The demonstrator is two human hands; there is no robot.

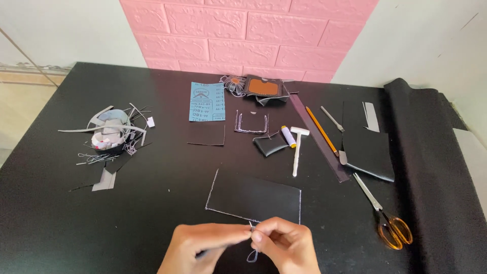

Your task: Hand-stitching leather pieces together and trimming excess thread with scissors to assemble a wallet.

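Both hands are meeting at the near edge of a matte black table (61, 213). The left hand (203, 246) and right hand (286, 243) are pinching their fingertips together on a thin needle (250, 225), its tip poking up between them; a loop of pale thread (252, 256) is hanging below the right hand's fingers. Just beyond the hands a flat rectangular black leather piece (253, 198) is lying smooth and slightly glossy, a line of white stitching running along its left, near and right edges. Farther back a smaller stitched leather piece (251, 123) is lying beside a plain black square (206, 134). A light blue rectangular sheet (207, 101) with dark print, apparently sandpaper, is resting near the pink brick-textured wall panel (243, 35). To the left a heap of grey and black offcuts (111, 134) is sitting in curled strips. To the right are lying a white T-shaped tool (297, 147), a small spool (288, 136), a yellow pencil (321, 131), a long dark ruler (319, 139), and orange-handled scissors (388, 218) beside a roll of black felt-like fabric (431, 167).
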